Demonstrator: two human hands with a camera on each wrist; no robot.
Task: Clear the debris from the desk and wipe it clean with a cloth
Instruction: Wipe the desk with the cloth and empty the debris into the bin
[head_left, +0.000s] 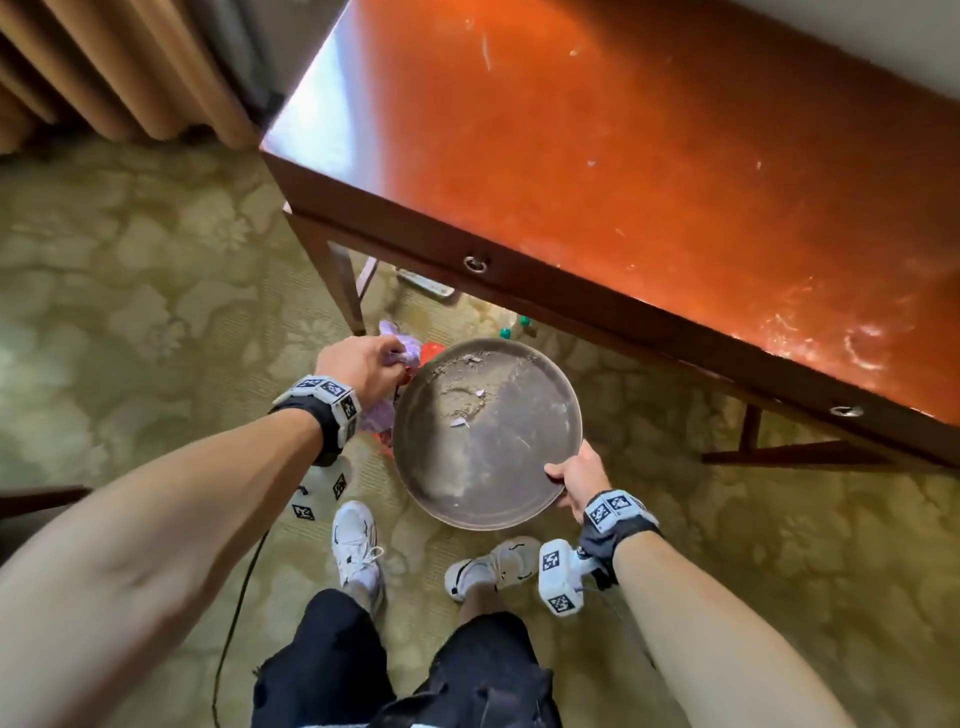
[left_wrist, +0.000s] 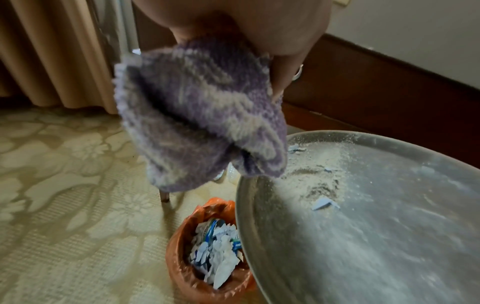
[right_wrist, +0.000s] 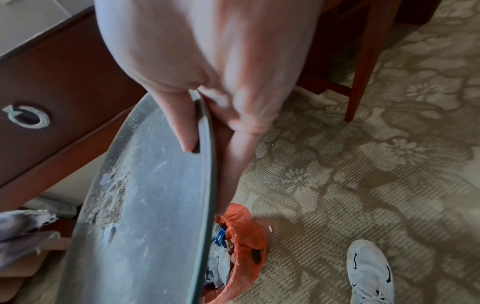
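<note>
1. Right hand clamped on round tray rim, tilted over orange bin.
2. Left hand bunched around purple cloth, just beside tray's far-left rim.
3. Both below worktop front edge.

Black wristbands with tag cubes, black shorts, white sneakers

tray covering most of bin, desk edge close behind, carpet open leftward

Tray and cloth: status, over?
Left hand grips purple cloth. Right hand holds tilted round tray over orange-lined bin. Dust, scraps remain.
</note>
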